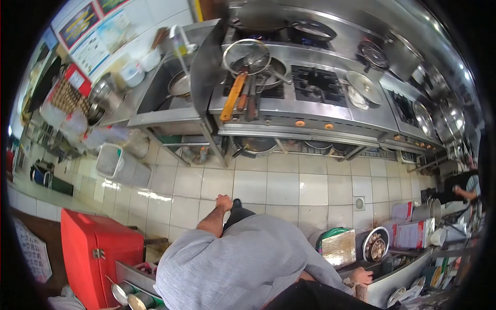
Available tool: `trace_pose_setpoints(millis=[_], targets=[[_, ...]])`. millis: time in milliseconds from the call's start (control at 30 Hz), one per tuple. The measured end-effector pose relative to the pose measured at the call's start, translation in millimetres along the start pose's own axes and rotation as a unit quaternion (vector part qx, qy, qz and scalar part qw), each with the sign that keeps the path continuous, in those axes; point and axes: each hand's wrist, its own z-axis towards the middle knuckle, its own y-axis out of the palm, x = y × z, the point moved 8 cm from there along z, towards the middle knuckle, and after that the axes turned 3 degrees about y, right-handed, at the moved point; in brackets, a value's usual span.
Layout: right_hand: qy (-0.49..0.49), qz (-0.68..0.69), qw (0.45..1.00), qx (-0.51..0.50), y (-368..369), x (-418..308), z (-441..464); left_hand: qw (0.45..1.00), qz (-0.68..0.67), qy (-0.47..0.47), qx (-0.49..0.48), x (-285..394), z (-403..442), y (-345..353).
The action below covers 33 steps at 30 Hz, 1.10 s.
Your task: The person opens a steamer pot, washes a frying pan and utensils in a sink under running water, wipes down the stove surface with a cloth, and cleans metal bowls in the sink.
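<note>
My left hand [223, 201] hangs over the tiled floor beside my dark shoe [236, 203], its fingers curled in with nothing visible in them. My right hand [361, 276] is low on the right, at a long steel trough [398, 273], its fingers bent. Whatever it grips, if anything, is too small and partly hidden. Just below it stands a brown, wood-like cylinder [361, 293]. Near that hand are a foil-coloured box [338, 249] and a round metal pot [376, 244] with brownish pieces inside.
A steel stove [315, 106] runs ahead, bearing a strainer [247, 56], pans and a lid [364, 87]. A sink [160, 103] and grey bin [121, 164] stand left. Behind left is a red cabinet [98, 253]. Another person's arm [465, 192] shows far right.
</note>
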Motion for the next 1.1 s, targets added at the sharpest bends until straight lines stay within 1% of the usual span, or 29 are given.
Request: trace_pose_setpoints(millis=[33,67,100,133,167,200,233,300,333,367,400,433,467,500,533,567,633,667,700,733,767,800,833,867,933,967,1033,1067,1100], targets=[[-0.023,-0.011,1.000,0.014,3.6,-21.6,-20.5,1.000,0.009,-0.009,0.000,-4.9,-4.4,-5.0],[-0.118,-0.002,0.993,0.000,23.9,-52.7,-46.4,1.000,0.002,-0.004,-0.001,-7.7,-9.6,-12.6],[-0.275,0.011,0.960,-0.058,62.5,-90.1,-84.5,1.000,-0.003,-0.011,-0.002,-14.1,-12.4,-17.3],[-0.447,0.029,0.882,-0.143,96.7,-127.1,-135.5,0.999,-0.023,-0.022,0.013,-21.8,-13.4,-24.0],[-0.568,0.058,0.794,-0.209,106.4,-157.6,-192.1,0.998,-0.042,-0.033,0.028,-29.7,-14.8,-31.5],[-0.628,0.125,0.729,-0.241,70.1,-177.7,-234.3,0.997,-0.060,-0.034,0.035,-36.6,-18.6,-40.4],[-0.680,0.183,0.652,-0.280,26.0,-195.3,-276.9,0.996,-0.064,-0.041,0.037,-49.7,-16.3,-40.7],[-0.581,0.212,0.600,-0.507,-7.0,-247.4,-341.2,0.985,-0.127,-0.042,0.110,-80.0,-5.4,-49.2],[-0.625,0.295,0.523,-0.499,-52.8,-259.9,-366.0,0.984,-0.129,-0.046,0.113,-99.6,7.0,-43.2],[-0.628,0.294,0.520,-0.499,-65.3,-276.6,-381.1,0.980,-0.161,-0.039,0.106,-122.1,24.0,-29.6],[-0.662,0.288,0.484,-0.495,-73.8,-295.9,-402.7,0.976,-0.193,-0.030,0.099,-141.5,34.8,-25.3],[-0.693,0.280,0.448,-0.490,-78.1,-314.1,-422.2,0.975,-0.194,-0.033,0.099,-159.0,37.2,-28.5],[-0.792,0.243,0.430,-0.359,-85.0,-333.1,-435.5,0.971,-0.219,-0.028,0.095,-174.1,39.1,-30.1],[-0.868,0.199,0.399,-0.218,-87.5,-347.2,-447.0,0.965,-0.244,-0.023,0.089,-188.6,40.5,-31.4],[-0.751,0.266,0.473,-0.378,-78.8,-372.5,-438.0,0.964,-0.256,-0.026,0.070,-203.4,40.1,-33.5],[-0.595,0.318,0.524,-0.520,-66.4,-386.8,-432.1,0.964,-0.256,-0.030,0.067,-219.9,41.3,-34.1],[-0.454,0.369,0.589,-0.557,-84.7,-411.4,-432.6,0.970,-0.230,-0.030,0.075,-255.9,43.3,-35.9],[-0.449,0.374,0.584,-0.563,-112.1,-418.8,-443.3,0.971,-0.226,-0.032,0.074,-275.3,43.1,-37.2],[-0.443,0.379,0.579,-0.570,-140.5,-424.8,-453.7,0.958,-0.275,-0.032,0.078,-294.6,40.9,-37.8],[-0.441,0.378,0.563,-0.588,-168.9,-430.4,-471.2,0.942,-0.324,-0.033,0.082,-312.9,38.9,-40.1],[-0.440,0.377,0.547,-0.605,-195.7,-435.6,-493.3,0.944,-0.319,-0.036,0.078,-327.0,32.2,-49.7],[-0.454,0.381,0.525,-0.611,-215.8,-443.1,-518.6,0.902,-0.429,-0.047,0.031,-337.4,21.6,-53.2],[-0.468,0.385,0.502,-0.616,-236.9,-449.9,-543.9,0.844,-0.532,-0.058,-0.016,-343.8,11.8,-56.4],[-0.510,0.376,0.477,-0.609,-270.3,-453.1,-568.5,0.845,-0.530,-0.063,-0.018,-349.9,6.5,-64.8],[-0.585,0.371,0.414,-0.590,-334.2,-458.8,-615.2,0.771,-0.614,-0.162,0.053,-368.7,-2.1,-77.1],[-0.618,0.374,0.378,-0.579,-360.9,-462.6,-637.3,0.771,-0.613,-0.164,0.053,-367.7,-5.1,-85.5],[-0.667,0.385,0.283,-0.571,-429.5,-462.9,-670.7,0.700,-0.680,-0.184,0.115,-370.5,-12.0,-104.7],[-0.667,0.384,0.280,-0.573,-454.6,-467.2,-682.2,0.701,-0.678,-0.187,0.117,-369.8,-10.9,-111.4],[-0.662,0.375,0.258,-0.595,-477.7,-469.8,-695.9,0.699,-0.683,-0.171,0.126,-367.2,-7.9,-121.3]])
